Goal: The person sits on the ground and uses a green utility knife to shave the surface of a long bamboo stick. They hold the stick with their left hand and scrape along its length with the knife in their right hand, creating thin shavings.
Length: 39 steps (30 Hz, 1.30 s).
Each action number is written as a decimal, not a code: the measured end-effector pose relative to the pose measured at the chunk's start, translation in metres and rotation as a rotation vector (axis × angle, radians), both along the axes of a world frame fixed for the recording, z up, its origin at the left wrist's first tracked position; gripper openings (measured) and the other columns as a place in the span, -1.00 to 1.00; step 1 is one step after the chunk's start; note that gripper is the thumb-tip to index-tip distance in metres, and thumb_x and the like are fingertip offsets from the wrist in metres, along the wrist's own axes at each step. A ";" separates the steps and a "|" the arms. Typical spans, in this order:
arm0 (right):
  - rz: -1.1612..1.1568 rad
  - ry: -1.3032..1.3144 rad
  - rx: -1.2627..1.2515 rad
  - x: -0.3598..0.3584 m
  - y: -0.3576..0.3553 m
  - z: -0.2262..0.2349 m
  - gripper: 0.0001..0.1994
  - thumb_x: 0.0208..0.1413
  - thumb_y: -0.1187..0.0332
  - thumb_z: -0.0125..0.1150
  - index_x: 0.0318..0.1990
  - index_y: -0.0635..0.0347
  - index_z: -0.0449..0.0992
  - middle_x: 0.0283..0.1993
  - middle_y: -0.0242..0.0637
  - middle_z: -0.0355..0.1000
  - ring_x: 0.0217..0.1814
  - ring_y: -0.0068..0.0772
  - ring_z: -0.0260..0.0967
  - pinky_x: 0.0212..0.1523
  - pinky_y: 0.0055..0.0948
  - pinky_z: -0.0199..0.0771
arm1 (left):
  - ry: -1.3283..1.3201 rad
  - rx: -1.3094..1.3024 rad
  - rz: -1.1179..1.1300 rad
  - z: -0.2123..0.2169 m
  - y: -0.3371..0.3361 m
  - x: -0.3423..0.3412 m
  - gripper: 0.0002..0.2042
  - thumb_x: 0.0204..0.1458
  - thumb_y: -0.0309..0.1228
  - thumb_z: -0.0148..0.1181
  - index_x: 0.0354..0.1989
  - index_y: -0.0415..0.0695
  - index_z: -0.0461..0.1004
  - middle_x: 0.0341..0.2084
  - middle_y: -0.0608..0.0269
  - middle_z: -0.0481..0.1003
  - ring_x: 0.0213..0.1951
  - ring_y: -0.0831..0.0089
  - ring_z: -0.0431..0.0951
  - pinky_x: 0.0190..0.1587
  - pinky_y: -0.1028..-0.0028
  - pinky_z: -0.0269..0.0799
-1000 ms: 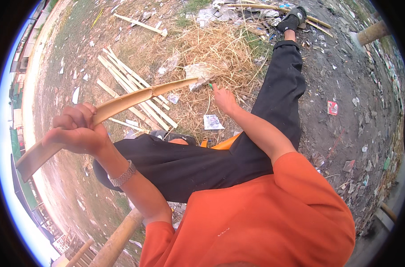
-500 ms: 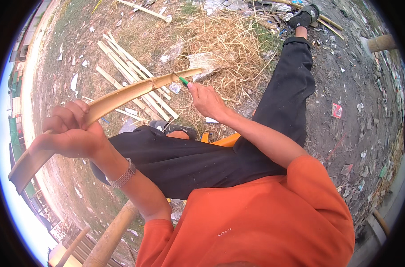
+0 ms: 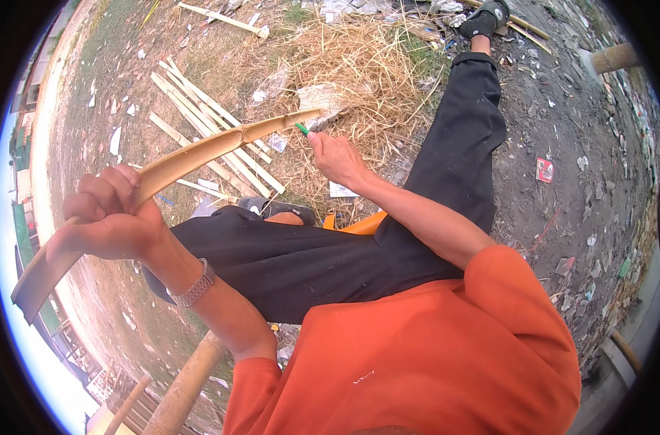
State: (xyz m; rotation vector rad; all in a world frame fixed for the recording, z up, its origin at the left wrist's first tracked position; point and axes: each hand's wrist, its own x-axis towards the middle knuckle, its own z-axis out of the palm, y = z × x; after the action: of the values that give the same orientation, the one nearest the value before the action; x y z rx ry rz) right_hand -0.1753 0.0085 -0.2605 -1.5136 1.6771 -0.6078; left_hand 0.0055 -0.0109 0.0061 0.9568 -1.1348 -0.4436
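Note:
My left hand (image 3: 109, 214) grips a long split bamboo strip (image 3: 199, 152) near its lower end and holds it up at a slant, its far tip pointing toward the straw. My right hand (image 3: 336, 156) is closed around a small green-handled tool (image 3: 302, 129), whose tip touches the strip close to its far end. I wear an orange shirt and black trousers, and a metal watch sits on my left wrist. My right leg stretches out ahead in a dark shoe (image 3: 484, 18).
Several split bamboo slats (image 3: 199, 116) lie on the dirt beyond the strip. A heap of dry straw (image 3: 359, 65) covers the ground ahead. Paper scraps and litter dot the soil at right. A thick bamboo pole (image 3: 188, 380) runs under my left arm.
My right hand with the green tool rose from the straw up to the strip's far end. The left hand lowered the strip slightly, still gripping it.

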 end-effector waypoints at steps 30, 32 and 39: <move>-0.026 0.029 0.111 -0.005 -0.017 -0.056 -0.44 0.25 0.04 -0.38 -0.35 0.37 0.46 -0.43 0.21 0.42 -0.29 0.24 0.41 -0.18 0.02 0.39 | -0.022 0.000 0.102 -0.001 -0.003 -0.002 -0.34 -0.14 0.43 -0.30 -0.78 0.06 -0.13 -0.83 0.46 -0.18 -0.77 0.60 -0.17 -0.66 0.57 -0.14; -0.020 0.047 0.139 -0.008 -0.017 -0.061 -0.45 0.26 0.04 -0.37 -0.34 0.37 0.46 -0.42 0.19 0.43 -0.28 0.23 0.41 -0.18 0.02 0.39 | 0.008 -0.002 0.104 0.000 -0.003 -0.008 -0.34 -0.14 0.43 -0.31 -0.78 0.06 -0.13 -0.83 0.46 -0.17 -0.77 0.60 -0.17 -0.66 0.57 -0.14; -0.058 0.137 0.242 -0.009 -0.029 -0.084 -0.47 0.26 0.08 -0.34 -0.28 0.36 0.50 -0.29 0.15 0.45 -0.16 0.13 0.43 -0.10 -0.02 0.40 | 0.003 -0.006 0.041 -0.001 -0.003 -0.002 -0.35 -0.12 0.42 -0.34 -0.78 0.05 -0.12 -0.83 0.45 -0.14 -0.79 0.59 -0.14 -0.67 0.58 -0.07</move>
State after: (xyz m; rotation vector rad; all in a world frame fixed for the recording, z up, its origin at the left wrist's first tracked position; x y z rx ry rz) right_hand -0.1842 -0.0203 -0.3450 -1.3616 1.8311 -0.3224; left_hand 0.0040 -0.0141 0.0048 0.9722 -1.1109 -0.4085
